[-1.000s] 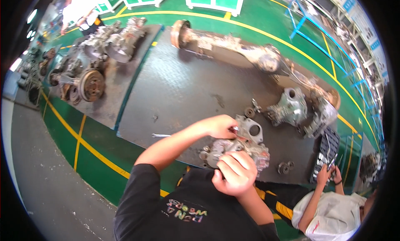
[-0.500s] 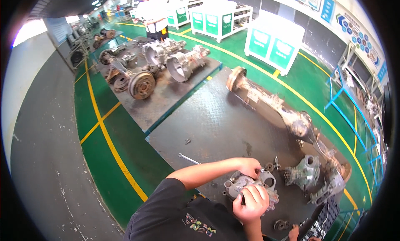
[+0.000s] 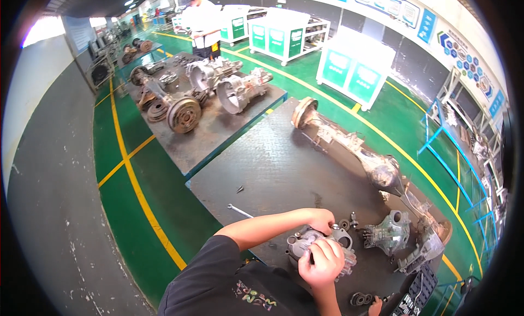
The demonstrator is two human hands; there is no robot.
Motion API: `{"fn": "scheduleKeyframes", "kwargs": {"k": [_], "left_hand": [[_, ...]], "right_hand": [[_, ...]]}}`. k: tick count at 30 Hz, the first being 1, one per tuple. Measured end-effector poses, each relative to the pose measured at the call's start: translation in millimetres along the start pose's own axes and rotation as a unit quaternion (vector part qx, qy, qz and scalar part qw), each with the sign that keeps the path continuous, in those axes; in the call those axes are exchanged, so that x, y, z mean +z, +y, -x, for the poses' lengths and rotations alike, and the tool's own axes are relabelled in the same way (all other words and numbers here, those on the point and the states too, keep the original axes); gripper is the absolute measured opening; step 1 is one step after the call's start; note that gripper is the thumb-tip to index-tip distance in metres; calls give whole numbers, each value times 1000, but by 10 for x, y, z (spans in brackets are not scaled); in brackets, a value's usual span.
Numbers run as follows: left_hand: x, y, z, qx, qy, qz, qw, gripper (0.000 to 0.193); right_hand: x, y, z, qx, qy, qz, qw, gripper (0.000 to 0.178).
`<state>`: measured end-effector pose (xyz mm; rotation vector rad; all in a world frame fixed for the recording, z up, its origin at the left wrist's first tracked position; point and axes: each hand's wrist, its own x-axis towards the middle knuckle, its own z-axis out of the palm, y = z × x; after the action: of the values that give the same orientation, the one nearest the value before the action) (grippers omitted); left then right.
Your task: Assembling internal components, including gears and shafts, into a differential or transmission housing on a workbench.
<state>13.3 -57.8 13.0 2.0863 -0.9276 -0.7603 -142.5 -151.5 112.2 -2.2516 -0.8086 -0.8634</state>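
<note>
A grey metal gear housing (image 3: 297, 245) rests on the steel-topped table in front of me. My left hand (image 3: 321, 220) reaches across to its far side, fingers curled, with a small shiny metal part (image 3: 335, 226) at the fingertips. Over the near side of the housing, my right hand (image 3: 323, 262) is closed in a fist; what it grips is hidden by the fingers. Both hands cover much of the housing. A few small round metal parts (image 3: 344, 224) lie just beyond it, and a larger ribbed casting (image 3: 394, 232) stands to the right.
An open-end wrench (image 3: 239, 210) and a bolt (image 3: 240, 189) lie on the tabletop (image 3: 262, 163). A long axle (image 3: 349, 147) runs along the far right edge. Near the lower edge, another person's hand (image 3: 375, 306) is beside bearing rings (image 3: 360, 298) and a black tool case (image 3: 423, 283).
The view has tilted and shifted slightly. Both my hands stay closed at the housing, almost unmoved. The other person's hand has moved toward the bearing rings.
</note>
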Motion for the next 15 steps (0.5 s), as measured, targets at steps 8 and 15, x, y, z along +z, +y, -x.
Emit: {"fn": "scheduleKeyframes", "kwargs": {"k": [8, 15], "left_hand": [[-102, 16, 47, 36, -56, 28, 997, 23], [-17, -25, 52, 40, -13, -14, 999, 24]], "right_hand": [[-41, -24, -26, 3, 19, 2, 1000, 15], [-59, -23, -24, 14, 11, -11, 1000, 16]]}}
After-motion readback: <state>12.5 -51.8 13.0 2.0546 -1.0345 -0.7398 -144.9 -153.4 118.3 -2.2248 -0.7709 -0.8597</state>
